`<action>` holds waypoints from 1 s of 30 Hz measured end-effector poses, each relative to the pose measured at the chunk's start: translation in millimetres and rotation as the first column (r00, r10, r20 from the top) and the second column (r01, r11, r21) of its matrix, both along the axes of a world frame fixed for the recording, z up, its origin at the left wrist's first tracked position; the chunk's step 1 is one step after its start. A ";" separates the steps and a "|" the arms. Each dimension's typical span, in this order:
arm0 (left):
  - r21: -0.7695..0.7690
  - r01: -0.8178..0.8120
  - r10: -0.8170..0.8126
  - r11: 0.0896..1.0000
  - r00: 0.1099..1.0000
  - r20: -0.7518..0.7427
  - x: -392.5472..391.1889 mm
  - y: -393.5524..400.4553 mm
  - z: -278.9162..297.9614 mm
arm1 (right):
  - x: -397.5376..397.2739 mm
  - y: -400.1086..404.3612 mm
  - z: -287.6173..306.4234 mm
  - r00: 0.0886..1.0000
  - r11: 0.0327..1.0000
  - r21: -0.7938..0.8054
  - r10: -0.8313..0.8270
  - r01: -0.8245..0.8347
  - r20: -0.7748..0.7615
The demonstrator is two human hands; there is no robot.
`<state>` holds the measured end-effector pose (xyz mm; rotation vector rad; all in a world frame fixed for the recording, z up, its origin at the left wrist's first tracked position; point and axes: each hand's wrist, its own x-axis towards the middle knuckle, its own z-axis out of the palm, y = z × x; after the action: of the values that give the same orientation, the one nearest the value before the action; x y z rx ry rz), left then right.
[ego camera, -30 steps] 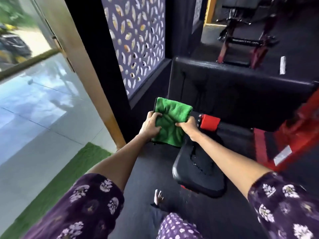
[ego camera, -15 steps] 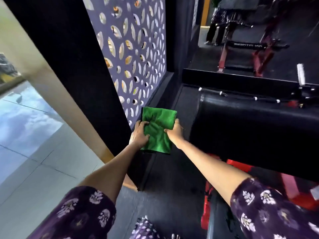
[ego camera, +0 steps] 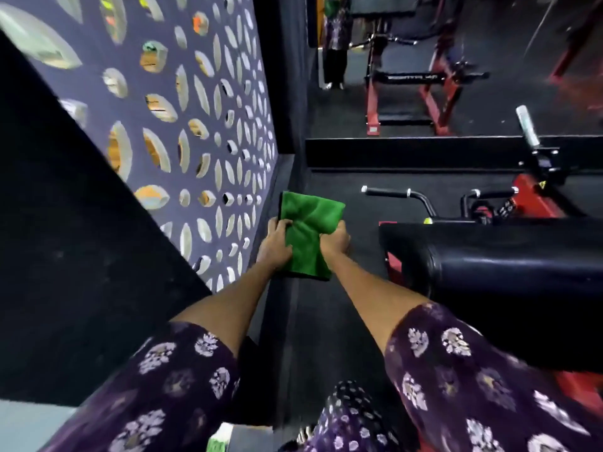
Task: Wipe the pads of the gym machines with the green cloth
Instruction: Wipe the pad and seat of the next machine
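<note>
Green cloth (ego camera: 308, 236) bunched between your hands, left hand (ego camera: 274, 244) and right hand (ego camera: 336, 239) both gripping it with curled fingers, black pad (ego camera: 509, 259) just right.

Fuzzy, matt green cloth (ego camera: 310, 233) bunched in my left hand (ego camera: 274, 243) and right hand (ego camera: 336, 238); glossy black vinyl pad (ego camera: 509, 256) at right; smooth perforated panel (ego camera: 202, 125) upper left; matt rubbery floor (ego camera: 329, 321).

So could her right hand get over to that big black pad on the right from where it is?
Probably yes. The right hand grips the green cloth together with the left hand, and only bare dark floor shows between it and the black pad. Nothing blocks the way, though she may need to lean.
</note>
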<state>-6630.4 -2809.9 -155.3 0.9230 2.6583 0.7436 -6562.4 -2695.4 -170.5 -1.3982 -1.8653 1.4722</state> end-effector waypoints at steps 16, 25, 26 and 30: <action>-0.045 0.166 -0.167 0.985 0.986 -0.025 -190.7 207.9 -5.5 | -169.5 213.2 -2.5 0.997 0.999 0.019 -0.048 0.050 -0.056; 0.025 0.493 -0.490 0.870 0.869 -0.071 -153.3 408.9 12.6 | -90.0 371.5 24.3 0.938 0.920 0.180 -0.345 0.347 -0.046; 0.050 0.511 -0.508 0.858 0.859 -0.066 -143.8 423.4 14.4 | -77.7 382.1 26.2 0.924 0.904 0.193 -0.381 0.381 -0.039; 0.180 0.725 -0.732 0.665 0.680 -0.035 -83.6 517.6 20.8 | 4.3 434.9 50.1 0.812 0.776 0.280 -0.583 0.565 -0.024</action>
<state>-6713.9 -2292.3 -134.4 1.8344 1.8953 0.7658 -6558.1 -2260.5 -120.3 -1.6842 -1.4056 0.8331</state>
